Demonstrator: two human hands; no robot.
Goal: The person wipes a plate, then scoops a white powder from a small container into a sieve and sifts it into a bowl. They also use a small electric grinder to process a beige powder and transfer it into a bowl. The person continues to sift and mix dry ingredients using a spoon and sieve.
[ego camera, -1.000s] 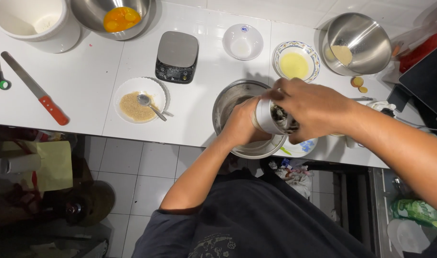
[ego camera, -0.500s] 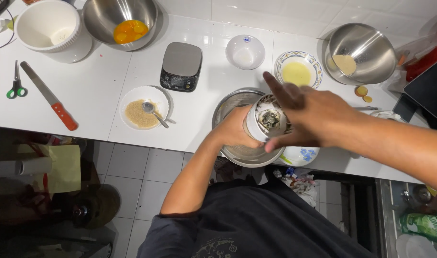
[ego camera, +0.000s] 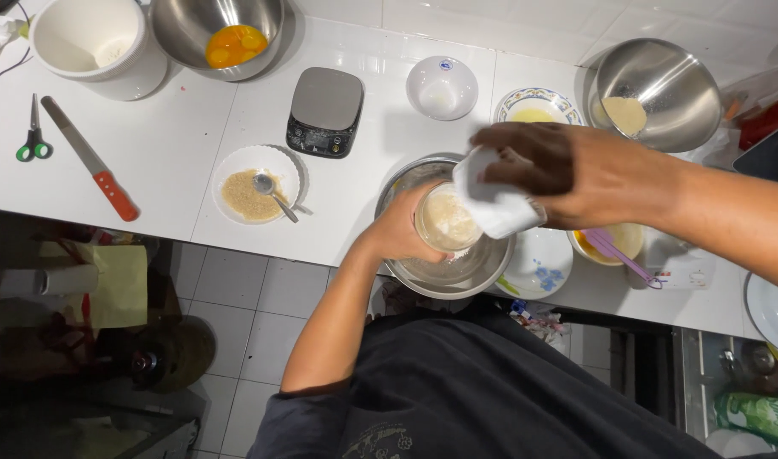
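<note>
Gripping a small white round tub (ego camera: 482,204) tipped over the steel mixing bowl (ego camera: 406,178), right hand (ego camera: 567,174) wraps its light, likely slick wall; left hand (ego camera: 397,229) cups the rim.

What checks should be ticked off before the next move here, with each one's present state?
1. White container held by right hand: ok.
2. Container mouth above steel bowl: ok.
3. Left hand steadying the container: ok.
4. Bowl fully on counter: not ok, it overhangs the front edge.
5. Floral plate clear of the bowl: cannot tell.
6. Amount of powder left inside: cannot tell.
</note>
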